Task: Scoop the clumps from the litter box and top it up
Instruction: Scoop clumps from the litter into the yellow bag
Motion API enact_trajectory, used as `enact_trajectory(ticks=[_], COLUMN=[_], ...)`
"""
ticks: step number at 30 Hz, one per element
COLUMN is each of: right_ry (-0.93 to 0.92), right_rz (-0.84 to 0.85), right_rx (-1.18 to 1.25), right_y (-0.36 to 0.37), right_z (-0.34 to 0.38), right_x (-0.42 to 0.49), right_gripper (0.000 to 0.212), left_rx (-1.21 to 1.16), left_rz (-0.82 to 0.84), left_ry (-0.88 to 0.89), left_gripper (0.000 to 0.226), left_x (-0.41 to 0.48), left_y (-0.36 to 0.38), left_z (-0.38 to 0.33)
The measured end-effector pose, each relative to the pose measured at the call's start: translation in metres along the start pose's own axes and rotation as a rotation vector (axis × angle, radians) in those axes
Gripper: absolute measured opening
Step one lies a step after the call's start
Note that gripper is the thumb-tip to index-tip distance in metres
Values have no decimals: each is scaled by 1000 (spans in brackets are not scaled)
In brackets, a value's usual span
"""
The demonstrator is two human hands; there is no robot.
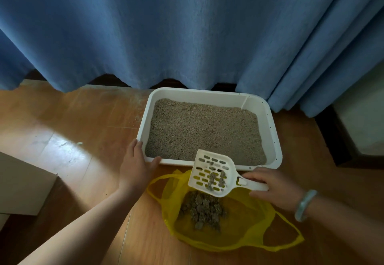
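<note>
**Scoop held over the bag, litter box steadied**

A blue curtain [187, 25] hangs across the back, its hem just above a wooden floor [62, 119]. The white litter box [274, 135] sits on the floor against the curtain, filled with fine beige litter [203, 131] that lies fairly even. Just in front of the box, a yellow plastic bag [245, 223] lies open on the floor, handles spread to both sides. A cardboard piece [20, 185] lies at the left edge, well apart from the box.

The white slotted scoop [209, 171] is in the air over the bag's far edge. It overlaps the box's near rim in view, with its head pointing toward the box. The right grip [276, 187] is curled round the scoop's handle, grasping it. The left grip [136, 169] is released. Its straight fingers rest on the box's near-left corner and its thumb lies along the near rim.

A heap of dark grey clumps [202, 210] lies inside the bag, below the scoop. A few more clumps sit on the scoop's slotted face. A pale green bracelet [305, 205] circles the right wrist.
</note>
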State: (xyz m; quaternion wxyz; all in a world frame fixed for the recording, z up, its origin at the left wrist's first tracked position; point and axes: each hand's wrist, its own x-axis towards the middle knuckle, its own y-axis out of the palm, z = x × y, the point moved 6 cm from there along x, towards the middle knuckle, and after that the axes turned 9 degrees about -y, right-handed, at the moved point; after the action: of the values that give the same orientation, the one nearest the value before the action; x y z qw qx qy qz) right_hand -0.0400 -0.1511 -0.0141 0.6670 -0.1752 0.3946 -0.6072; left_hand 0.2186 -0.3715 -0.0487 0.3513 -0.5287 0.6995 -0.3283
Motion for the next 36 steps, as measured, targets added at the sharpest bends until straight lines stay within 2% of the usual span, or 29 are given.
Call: enact_trajectory(ticks=[5,14,24,29,36], right_ry=[-91,-58,-60,-73,-44], right_rz=[56,184,81,64,5], right_rx=[-97,-291,-2,40,7], right_y=[21,37,30,29,26], right_z=[-1,-8,-5,-3,-6], right_x=[-2,-6,-15,-14,-15], right_gripper=[41,36,26,29,45], left_rx=[-10,-53,-128,-150,-128], left_rz=[-8,-7,32,33,39], left_ry=[25,50,33,24,20], left_gripper=[81,84,87,87,88], left_x=[-3,0,0,0,-1], left_y=[4,3,2,1,-1], left_z=[4,7,5,3,0])
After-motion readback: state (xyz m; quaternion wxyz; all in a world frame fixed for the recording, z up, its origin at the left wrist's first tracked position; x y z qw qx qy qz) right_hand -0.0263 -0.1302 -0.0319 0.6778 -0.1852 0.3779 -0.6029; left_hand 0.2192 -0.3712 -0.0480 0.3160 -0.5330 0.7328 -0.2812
